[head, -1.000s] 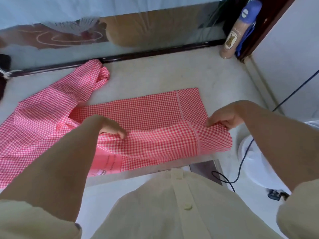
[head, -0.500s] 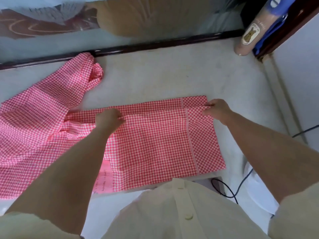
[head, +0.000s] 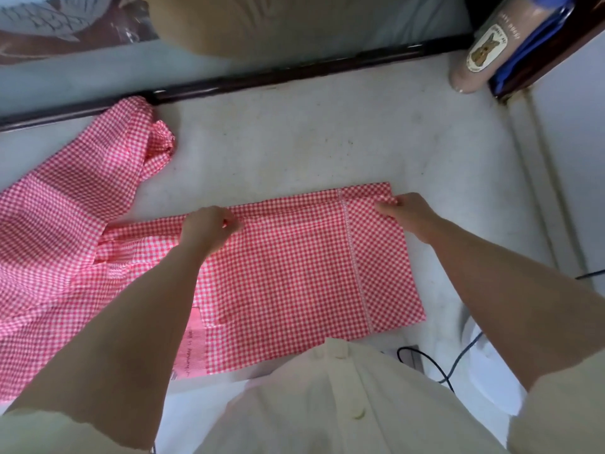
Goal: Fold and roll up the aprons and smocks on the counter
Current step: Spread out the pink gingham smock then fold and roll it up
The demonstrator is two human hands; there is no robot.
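Note:
A red-and-white checked smock (head: pixel 288 276) lies on the pale stone counter (head: pixel 311 136). Its right part is folded into a flat rectangle in front of me. The left part, with a sleeve, spreads loose toward the far left. My left hand (head: pixel 209 227) pinches the folded cloth at its far edge near the middle. My right hand (head: pixel 409 214) pinches the far right corner of the same fold. A pink label shows at the near edge of the smock.
A tan bottle with a blue cap (head: pixel 484 47) stands at the far right corner. A dark rail (head: pixel 294 80) borders the back of the counter. To the near right a black cable (head: pixel 435 368) runs past a white round object (head: pixel 491 371) below the counter edge.
Both hands carried the near edge of the cloth away from me and laid it onto the far edge, doubling the fold. Between the last two frames the hands barely moved.

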